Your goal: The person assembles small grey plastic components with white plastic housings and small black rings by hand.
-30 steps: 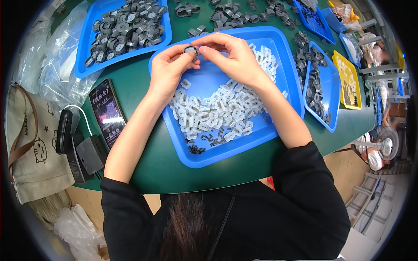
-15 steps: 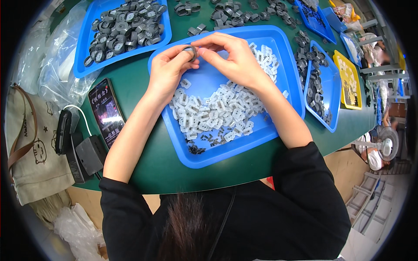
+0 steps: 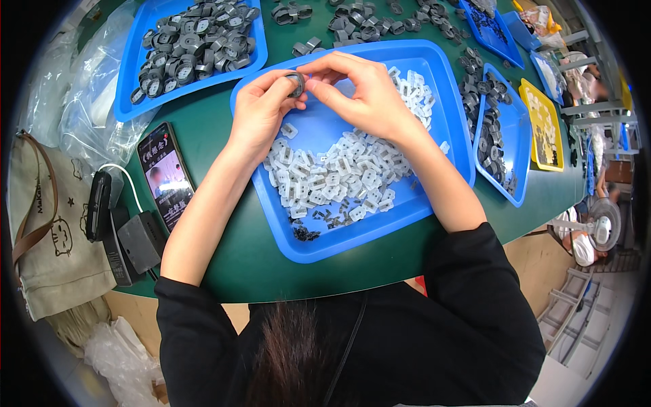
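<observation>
My left hand [image 3: 266, 102] is closed on a round dark grey plastic housing [image 3: 296, 84], pinched between thumb and fingers over the far left of a blue tray [image 3: 291, 247]. Close against the housing's right side, my right hand [image 3: 356, 88] has its thumb and forefinger drawn together; whatever is between those fingertips is hidden or too small to make out. Below both hands, the tray holds a heap of translucent white plastic clips [image 3: 332, 173]. Small black pieces [image 3: 306, 234] lie in its near left corner.
A second blue tray [image 3: 122, 108] heaped with grey housings [image 3: 193, 51] stands at the far left. More housings lie loose along the back. A phone [image 3: 166, 173] rests left of my forearm beside a black box [image 3: 142, 239]. Blue and yellow trays [image 3: 542, 125] stand at right.
My right hand's fingertips have shifted very slightly at the housing, and my left hand has turned it a little. The picture on the phone screen has changed.
</observation>
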Tool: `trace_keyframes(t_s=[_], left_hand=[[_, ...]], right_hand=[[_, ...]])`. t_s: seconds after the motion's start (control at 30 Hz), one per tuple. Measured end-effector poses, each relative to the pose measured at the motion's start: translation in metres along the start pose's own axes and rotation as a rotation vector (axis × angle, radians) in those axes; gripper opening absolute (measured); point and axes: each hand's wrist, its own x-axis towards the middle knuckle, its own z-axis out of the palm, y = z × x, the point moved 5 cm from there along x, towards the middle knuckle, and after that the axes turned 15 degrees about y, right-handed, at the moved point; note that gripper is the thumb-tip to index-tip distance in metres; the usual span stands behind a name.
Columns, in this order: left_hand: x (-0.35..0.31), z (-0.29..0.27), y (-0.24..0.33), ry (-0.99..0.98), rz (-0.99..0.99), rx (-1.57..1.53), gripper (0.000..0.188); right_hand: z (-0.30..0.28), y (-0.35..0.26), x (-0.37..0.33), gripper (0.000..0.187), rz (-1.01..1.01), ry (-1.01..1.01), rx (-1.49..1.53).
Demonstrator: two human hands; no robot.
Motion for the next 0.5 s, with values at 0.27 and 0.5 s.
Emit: trace_keyframes(t_s=[0.27,0.5], left_hand=[[-0.0034,0.0037,0.0026,-0.051,-0.016,-0.051,0.022],[-0.0044,0.0059,0.0042,-0.075,-0.028,-0.089,0.021]], right_hand=[[-0.0002,0.0004,-0.0002,0.023,-0.046,0.012,-0.006],[0.0002,-0.0027,-0.0018,0.023,-0.068,0.003,0.02]])
